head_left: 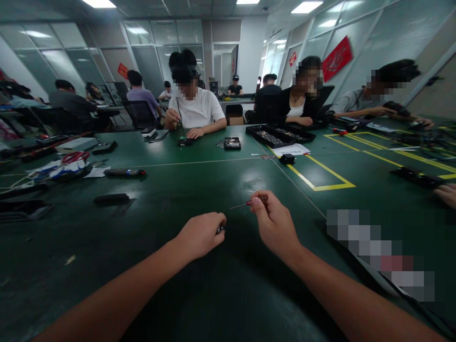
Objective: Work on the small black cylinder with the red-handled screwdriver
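Pinching a small screwdriver (245,204) in the right hand (274,223), near the tabletop's (185,180) front edge.
Left hand (201,233) fists a small dark part (220,229); tip must meet it next.

Screwdriver (245,204) right of small part (220,229), tray (280,135) behind.

The room is a bit dim, and the light comes from the ceiling lamps (306,6) up high. They make a pale shiny spot on the dark green worktop (249,180). The edges look bent and stretched, and the far things are blurry.
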`<act>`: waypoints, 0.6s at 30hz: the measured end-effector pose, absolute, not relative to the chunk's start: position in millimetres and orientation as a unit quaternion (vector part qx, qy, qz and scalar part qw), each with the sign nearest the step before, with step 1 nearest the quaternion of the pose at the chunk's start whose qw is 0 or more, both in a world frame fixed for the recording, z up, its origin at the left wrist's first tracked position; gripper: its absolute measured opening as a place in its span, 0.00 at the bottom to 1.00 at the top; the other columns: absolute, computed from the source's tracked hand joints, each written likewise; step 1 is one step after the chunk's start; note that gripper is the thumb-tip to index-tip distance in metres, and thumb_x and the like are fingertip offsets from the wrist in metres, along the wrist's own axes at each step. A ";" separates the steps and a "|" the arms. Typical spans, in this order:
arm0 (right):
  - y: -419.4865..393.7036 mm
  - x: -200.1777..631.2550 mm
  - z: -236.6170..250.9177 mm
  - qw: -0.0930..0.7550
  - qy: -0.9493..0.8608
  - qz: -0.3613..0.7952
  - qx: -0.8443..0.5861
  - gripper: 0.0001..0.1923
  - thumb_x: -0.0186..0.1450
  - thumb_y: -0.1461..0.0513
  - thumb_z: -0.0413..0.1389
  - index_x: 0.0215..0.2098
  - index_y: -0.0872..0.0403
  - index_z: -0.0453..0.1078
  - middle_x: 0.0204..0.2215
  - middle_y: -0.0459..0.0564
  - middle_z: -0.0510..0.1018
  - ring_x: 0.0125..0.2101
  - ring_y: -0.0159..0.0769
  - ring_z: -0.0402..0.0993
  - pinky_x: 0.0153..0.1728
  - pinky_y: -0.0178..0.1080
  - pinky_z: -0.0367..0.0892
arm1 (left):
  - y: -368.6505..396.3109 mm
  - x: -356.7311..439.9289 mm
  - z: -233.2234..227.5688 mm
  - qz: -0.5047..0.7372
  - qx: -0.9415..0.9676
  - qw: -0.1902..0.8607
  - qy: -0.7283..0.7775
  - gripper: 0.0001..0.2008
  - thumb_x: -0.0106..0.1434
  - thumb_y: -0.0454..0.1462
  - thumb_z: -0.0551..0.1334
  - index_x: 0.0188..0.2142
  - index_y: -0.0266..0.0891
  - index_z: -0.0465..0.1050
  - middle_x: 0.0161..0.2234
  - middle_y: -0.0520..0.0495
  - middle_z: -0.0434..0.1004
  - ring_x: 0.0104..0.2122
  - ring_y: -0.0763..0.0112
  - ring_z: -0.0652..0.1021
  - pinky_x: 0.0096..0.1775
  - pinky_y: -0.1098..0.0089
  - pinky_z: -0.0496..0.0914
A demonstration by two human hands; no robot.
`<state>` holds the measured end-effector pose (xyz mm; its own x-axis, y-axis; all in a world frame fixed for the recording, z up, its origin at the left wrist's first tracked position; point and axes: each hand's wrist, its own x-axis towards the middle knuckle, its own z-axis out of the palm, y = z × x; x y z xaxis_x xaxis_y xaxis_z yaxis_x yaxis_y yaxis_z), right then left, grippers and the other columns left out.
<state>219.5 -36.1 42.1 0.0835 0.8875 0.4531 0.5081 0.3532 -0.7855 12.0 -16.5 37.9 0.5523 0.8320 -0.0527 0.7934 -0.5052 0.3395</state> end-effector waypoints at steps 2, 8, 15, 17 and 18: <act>-36.3 219.8 42.4 0.504 -0.651 0.191 -0.535 0.10 0.74 0.56 0.49 0.41 0.52 0.69 0.30 0.49 0.78 0.32 0.39 0.77 0.34 0.40 0.66 | -10.9 7.0 37.5 0.091 0.857 0.203 0.465 0.15 0.67 0.40 0.60 0.52 0.41 0.75 0.47 0.43 0.79 0.45 0.56 0.79 0.45 0.60 0.71; -38.1 219.5 42.6 0.495 -0.653 0.195 -0.539 0.10 0.74 0.56 0.48 0.41 0.51 0.69 0.30 0.48 0.78 0.31 0.39 0.77 0.32 0.39 0.66 | 17.1 -18.1 47.8 0.185 0.796 0.318 0.481 0.12 0.67 0.43 0.61 0.46 0.44 0.80 0.46 0.46 0.80 0.45 0.61 0.78 0.47 0.62 0.70; -35.9 219.5 42.9 0.496 -0.656 0.196 -0.535 0.10 0.74 0.56 0.49 0.41 0.51 0.69 0.29 0.48 0.78 0.30 0.38 0.76 0.32 0.39 0.66 | 40.6 -62.3 63.9 0.449 0.478 0.569 0.497 0.09 0.67 0.41 0.62 0.37 0.35 0.71 0.30 0.50 0.70 0.23 0.77 0.69 0.21 0.77 0.59; -35.3 219.9 42.3 0.496 -0.655 0.195 -0.536 0.10 0.73 0.56 0.49 0.41 0.51 0.69 0.29 0.48 0.78 0.30 0.38 0.76 0.32 0.39 0.66 | 44.3 -80.0 69.2 0.497 0.401 0.589 0.495 0.08 0.70 0.39 0.59 0.37 0.35 0.69 0.30 0.50 0.70 0.22 0.77 0.69 0.19 0.77 0.59; -35.1 220.1 41.9 0.496 -0.655 0.195 -0.536 0.10 0.73 0.56 0.49 0.41 0.51 0.69 0.30 0.48 0.78 0.31 0.38 0.76 0.33 0.39 0.66 | 45.4 -89.7 71.8 0.514 0.371 0.592 0.497 0.08 0.71 0.38 0.58 0.37 0.35 0.69 0.30 0.50 0.71 0.22 0.77 0.69 0.19 0.77 0.60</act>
